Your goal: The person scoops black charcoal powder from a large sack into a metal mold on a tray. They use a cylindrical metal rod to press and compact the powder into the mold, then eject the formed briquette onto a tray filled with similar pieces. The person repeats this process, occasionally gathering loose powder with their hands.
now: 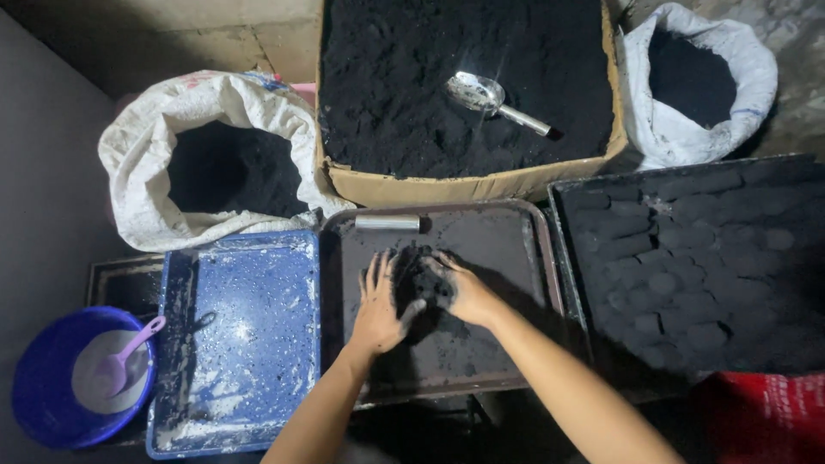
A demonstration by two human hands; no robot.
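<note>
Head view, looking down. Nearest me, my two forearms reach up from the lower edge onto a dark metal tray [516, 249]. My left hand [378, 305] lies palm-down with fingers spread wide, its thumb pressed against a mound of black powder [421, 279] heaped near the middle of the tray. My right hand [460, 288] cups the mound from the other side, fingers curled into the powder — both hands are blackened and hold only loose powder, nothing solid.

To the left of that tray sits a blue tray [249, 335] smeared with white residue, and at the far left a blue bowl [51, 378] with pale contents and a lilac spoon [129, 348] resting in it. To the right, a black tray [705, 266] carries rows of dark round pressed pieces; a red cloth [765, 412] shows at the lower right corner.

At the far rim of the middle tray lies a short metal cylinder [388, 222]. Beyond it stands a cardboard box [404, 185] full of black powder, with a metal scoop [494, 101] lying on top. Two white sacks flank the box — the left sack [163, 129] and the right sack [730, 51] — each open and filled with the same dark material.
</note>
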